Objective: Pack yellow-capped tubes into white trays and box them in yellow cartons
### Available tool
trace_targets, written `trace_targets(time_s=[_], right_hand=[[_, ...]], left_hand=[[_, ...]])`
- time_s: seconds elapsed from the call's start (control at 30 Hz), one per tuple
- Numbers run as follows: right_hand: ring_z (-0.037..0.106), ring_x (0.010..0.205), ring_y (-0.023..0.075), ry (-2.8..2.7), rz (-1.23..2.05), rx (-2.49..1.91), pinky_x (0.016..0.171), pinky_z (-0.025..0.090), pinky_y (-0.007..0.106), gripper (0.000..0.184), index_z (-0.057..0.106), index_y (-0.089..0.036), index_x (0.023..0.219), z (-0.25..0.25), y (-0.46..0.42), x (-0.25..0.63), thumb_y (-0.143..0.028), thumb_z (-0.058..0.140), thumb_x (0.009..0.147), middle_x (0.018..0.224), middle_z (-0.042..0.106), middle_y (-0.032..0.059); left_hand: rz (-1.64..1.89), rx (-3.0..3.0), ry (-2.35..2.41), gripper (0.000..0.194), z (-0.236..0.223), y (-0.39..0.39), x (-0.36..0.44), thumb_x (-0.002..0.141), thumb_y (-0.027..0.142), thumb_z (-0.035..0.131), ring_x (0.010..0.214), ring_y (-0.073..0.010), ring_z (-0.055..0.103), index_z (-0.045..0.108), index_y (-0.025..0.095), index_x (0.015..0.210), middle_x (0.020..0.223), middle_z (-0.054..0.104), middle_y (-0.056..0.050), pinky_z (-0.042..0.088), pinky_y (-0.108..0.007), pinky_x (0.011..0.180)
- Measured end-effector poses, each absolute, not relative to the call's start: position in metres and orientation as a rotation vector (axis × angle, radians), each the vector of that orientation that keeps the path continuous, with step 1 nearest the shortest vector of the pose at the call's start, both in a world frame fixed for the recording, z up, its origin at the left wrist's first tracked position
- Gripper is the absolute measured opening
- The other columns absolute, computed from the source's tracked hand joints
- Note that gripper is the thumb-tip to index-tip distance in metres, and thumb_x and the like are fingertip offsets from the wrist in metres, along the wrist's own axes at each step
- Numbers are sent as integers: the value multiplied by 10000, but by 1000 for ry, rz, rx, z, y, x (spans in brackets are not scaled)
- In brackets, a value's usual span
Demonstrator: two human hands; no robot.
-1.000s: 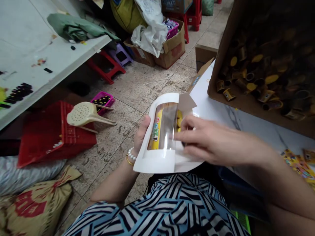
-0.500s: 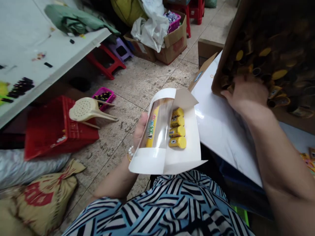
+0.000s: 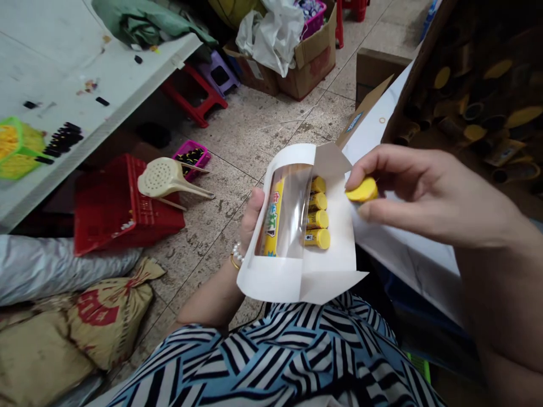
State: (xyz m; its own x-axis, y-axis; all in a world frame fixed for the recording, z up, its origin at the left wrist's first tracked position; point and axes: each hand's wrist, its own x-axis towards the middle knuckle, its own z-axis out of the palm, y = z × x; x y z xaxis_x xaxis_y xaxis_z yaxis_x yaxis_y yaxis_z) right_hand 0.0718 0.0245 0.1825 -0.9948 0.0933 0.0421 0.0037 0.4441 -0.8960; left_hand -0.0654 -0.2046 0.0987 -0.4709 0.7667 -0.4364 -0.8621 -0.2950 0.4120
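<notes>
My left hand grips a white cardboard box from its far left side, the fingers hidden beneath it. The box has a clear plastic window, and its flaps stand open on the right. Inside lie several small yellow tubes in a row, their round lids facing right. Between thumb and fingertips, my right hand pinches another yellow-lidded tube just right of the box opening. Most of that tube's body is hidden by the fingers.
A large dark carton of loose yellow tubes stands at the right on a white tabletop. To the left are a white table, a red crate, a cream stool and tied sacks on the floor.
My right hand has come out of the dark carton with a yellow tube and moved left to the box opening. My left hand still holds the box. The view has shifted slightly.
</notes>
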Motion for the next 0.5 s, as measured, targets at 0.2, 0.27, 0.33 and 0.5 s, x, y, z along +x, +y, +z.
trace_targets(time_s=[0.2,0.27,0.33,0.5], right_hand=[[598,818,131,-2691,1686,297,737,487,268,191,581,-217,932,167,-5,66,-111,680,808,939,668,-10],[593,870,152,-2775,1484,526,814,482,296,122,616,-203,866,162,-13,61,-102,672,830,894,677,1],[596,951,187,-2842,1291,718,918,471,347,70,661,-196,830,158,-18,57,-137,681,863,886,702,24],[613,1000,223,-2835,960,594,960,471,394,134,739,-187,829,158,14,55,-193,632,910,984,742,78]], left_hand=[[1967,-128,787,700,95,-209,-66,1047,599,246,1169,-263,721,587,59,1333,1223,756,-133,566,-380,1074],[1914,-96,766,713,92,-211,-66,1044,606,256,1184,-273,713,586,37,1320,1208,758,-140,571,-373,1062],[1854,-47,732,698,89,-211,-66,1027,615,340,1230,-295,687,568,36,1344,1225,751,-143,561,-390,1081],[1807,57,711,706,82,-210,-71,939,624,543,1348,-333,609,503,131,1442,1309,722,-117,483,-500,1181]])
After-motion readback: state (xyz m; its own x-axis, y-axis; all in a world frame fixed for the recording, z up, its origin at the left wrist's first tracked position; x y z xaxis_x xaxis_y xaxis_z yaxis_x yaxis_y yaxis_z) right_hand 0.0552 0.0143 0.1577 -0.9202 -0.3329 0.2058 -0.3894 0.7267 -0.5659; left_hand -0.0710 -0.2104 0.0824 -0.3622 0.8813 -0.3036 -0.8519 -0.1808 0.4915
